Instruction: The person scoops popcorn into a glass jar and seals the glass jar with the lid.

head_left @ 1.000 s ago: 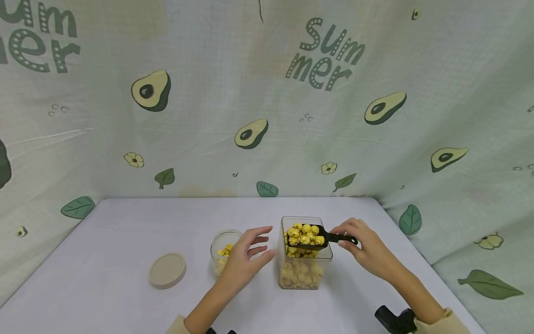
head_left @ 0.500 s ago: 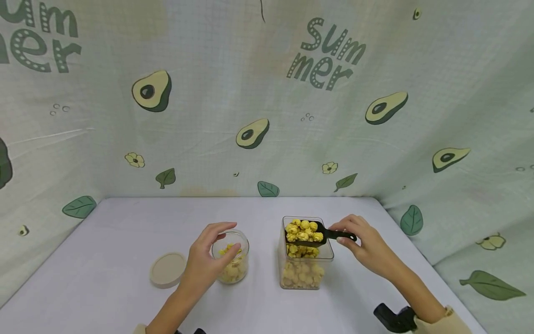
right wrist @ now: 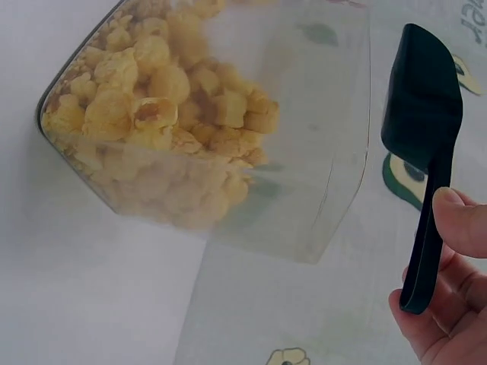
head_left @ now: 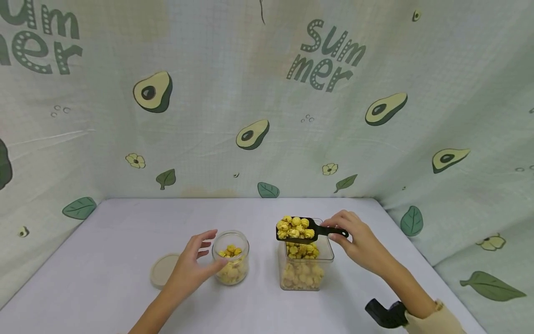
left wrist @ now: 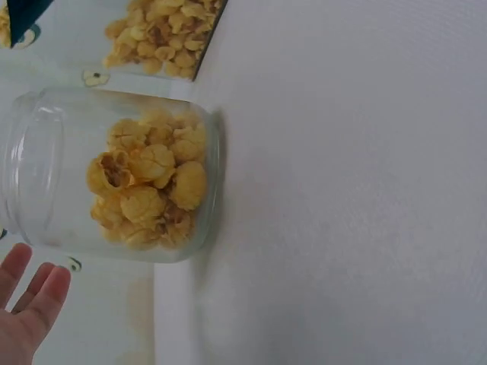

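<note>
My right hand (head_left: 352, 236) pinches the handle of a black scoop (right wrist: 422, 114), which is heaped with yellow popcorn (head_left: 295, 227). The scoop is held over the left part of the rim of a clear square container (head_left: 300, 276) that is partly filled with popcorn. To the left stands a round glass jar (head_left: 231, 273) with some popcorn (left wrist: 148, 182) in its lower part. Fingers spread, my left hand (head_left: 193, 260) is at the jar's left side and holds nothing. Whether its thumb touches the glass, I cannot tell.
A round beige lid (head_left: 160, 271) lies on the white table (head_left: 104, 269), left of the jar and partly behind my left hand. A printed cloth (head_left: 200, 93) hangs behind the table. A black device (head_left: 385, 313) is at my right wrist.
My left hand has moved left, from between the two containers to the jar's left side. The loaded scoop in my right hand has risen slightly and shifted left.
</note>
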A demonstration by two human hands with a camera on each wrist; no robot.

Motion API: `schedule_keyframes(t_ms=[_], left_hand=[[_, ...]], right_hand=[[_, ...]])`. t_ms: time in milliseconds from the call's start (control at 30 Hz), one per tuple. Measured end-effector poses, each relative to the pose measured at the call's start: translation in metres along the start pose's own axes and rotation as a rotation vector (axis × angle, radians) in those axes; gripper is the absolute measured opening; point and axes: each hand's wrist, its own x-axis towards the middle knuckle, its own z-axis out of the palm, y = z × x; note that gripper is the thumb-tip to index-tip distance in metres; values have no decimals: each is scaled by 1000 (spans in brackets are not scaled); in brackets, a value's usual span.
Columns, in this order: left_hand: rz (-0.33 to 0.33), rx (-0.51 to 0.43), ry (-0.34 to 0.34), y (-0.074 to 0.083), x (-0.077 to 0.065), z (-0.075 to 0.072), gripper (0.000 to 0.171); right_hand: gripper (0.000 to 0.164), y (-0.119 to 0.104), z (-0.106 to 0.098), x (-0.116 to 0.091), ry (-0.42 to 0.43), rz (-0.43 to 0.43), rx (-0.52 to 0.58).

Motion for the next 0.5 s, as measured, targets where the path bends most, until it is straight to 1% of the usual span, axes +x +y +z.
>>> schedule_keyframes(t_ms=[133,200,267,367,500], left_hand=[[-63,-85,-27,-8,1,0,66],[-104,-118,-41,-13,2,1,66],[-130,-144,-59,-19,2,1,66],[-156,-181,-82,-25,2,3,64],[-165,-198,-86,-28,3,5,62]], right_hand=[[25,-5,2,6,-10,4,13],[24,-8,4,9,-15,-2,20],[23,-11,7,12,-25,-1,29],[23,-15,10,16,-43,10,41],[23,-21,15,21,-71,27,40]])
